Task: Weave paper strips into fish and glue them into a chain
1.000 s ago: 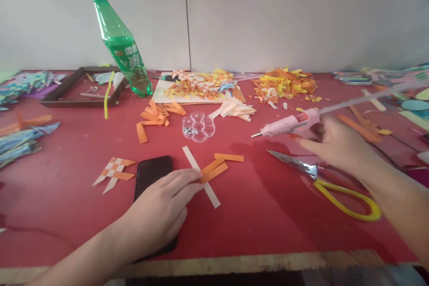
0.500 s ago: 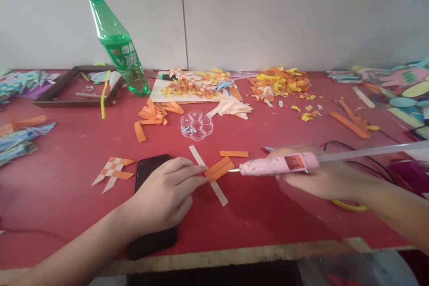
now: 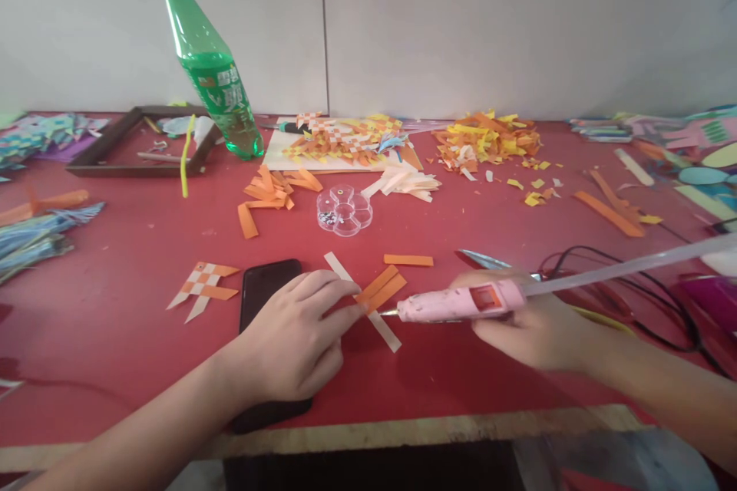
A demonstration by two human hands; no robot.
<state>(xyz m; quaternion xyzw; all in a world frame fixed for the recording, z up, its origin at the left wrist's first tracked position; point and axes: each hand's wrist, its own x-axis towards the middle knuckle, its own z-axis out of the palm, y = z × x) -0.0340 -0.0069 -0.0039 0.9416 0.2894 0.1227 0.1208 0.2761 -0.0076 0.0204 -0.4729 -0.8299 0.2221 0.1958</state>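
Observation:
My right hand (image 3: 535,330) is wrapped around a pink hot glue gun (image 3: 461,302), with a long clear glue stick (image 3: 622,265) out of its back end. The gun's metal nozzle points left, close to a white paper strip (image 3: 387,332). Fingertips of my left hand (image 3: 305,330) press on the left end of folded orange paper strips (image 3: 382,288), which lie across the white strip. Under my left wrist is a black phone (image 3: 268,288), partly hidden. A woven orange-and-white paper fish (image 3: 203,288) lies left of the phone. A single orange strip (image 3: 408,261) lies just beyond.
A clear flower-shaped bead case (image 3: 345,211) sits mid-table. Behind are paper scraps (image 3: 489,138), a green bottle (image 3: 213,77) and a dark frame (image 3: 104,161). Scissors (image 3: 484,259) and a black cable (image 3: 662,299) lie by my right hand. The table's front edge (image 3: 414,433) is near.
The glue gun's nozzle has moved from the right end of the orange strips down and left, to the white strip. My left hand stays on the strips; the view has shifted slightly.

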